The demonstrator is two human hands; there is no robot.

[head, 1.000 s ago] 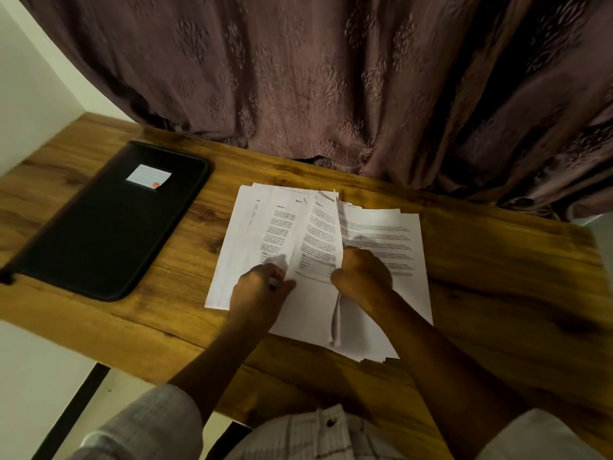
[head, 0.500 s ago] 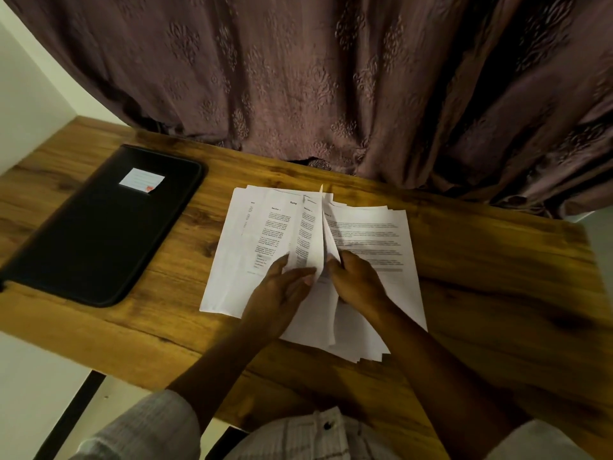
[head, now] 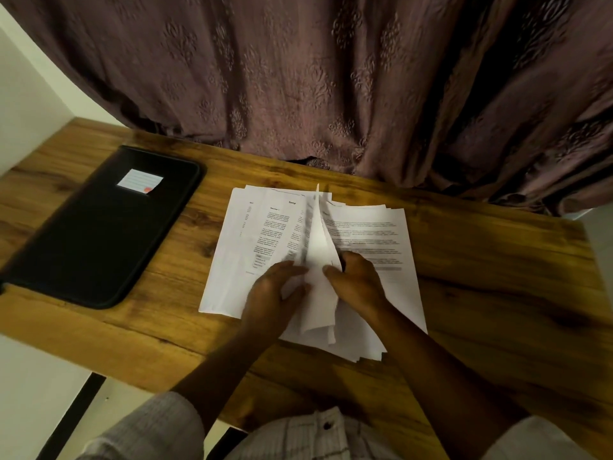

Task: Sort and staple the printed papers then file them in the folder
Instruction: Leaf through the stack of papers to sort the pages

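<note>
Printed papers lie fanned out on the middle of the wooden table; a few sheets stand up on edge between the hands. The left hand rests with its fingers nearly straight on the left pages, against those raised sheets; the right hand pinches them between thumb and curled fingers. A closed black folder with a label lies well apart at the left; a curtain hangs behind.

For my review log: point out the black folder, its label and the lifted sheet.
black folder (head: 99, 240), head view, middle of cover.
label (head: 140, 181), head view, its centre.
lifted sheet (head: 316, 244), head view, raised white face.
</note>
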